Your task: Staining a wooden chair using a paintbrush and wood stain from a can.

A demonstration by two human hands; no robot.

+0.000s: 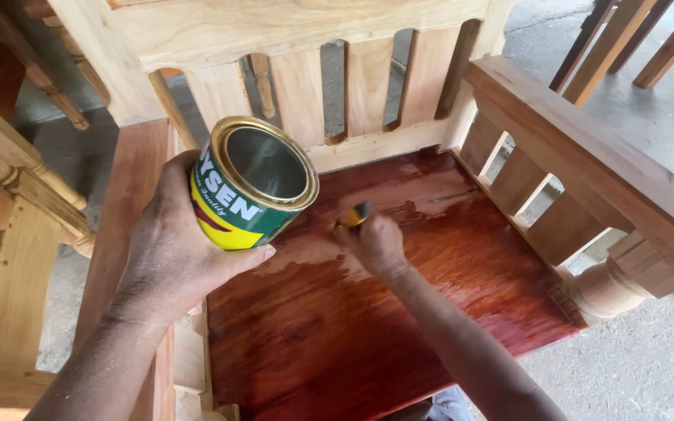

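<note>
At the far left we see other pieces of bare wooden furniture (9, 234), with turned rails, standing beside the chair. Next comes our left hand (169, 249), closed around a tin can (253, 183). The fingers wrap the can from below and behind, and the thumb lies along its lower side. The can is green and yellow, open on top and tilted toward us, so we look into its grey metal inside. It hangs above the left edge of the chair seat (368, 335), near the left armrest (130, 203).

In the middle, our right hand (376, 242) is shut around a brush handle (355, 215), yellow with a dark end. The bristles are hidden under the hand. This hand rests low over the seat, which is wet and dark red-brown. Behind it the chair back (306, 47) with its slats is pale, unpainted wood. On the right, the right armrest (587, 156) is reddish on top, over the grey floor (649, 366).
</note>
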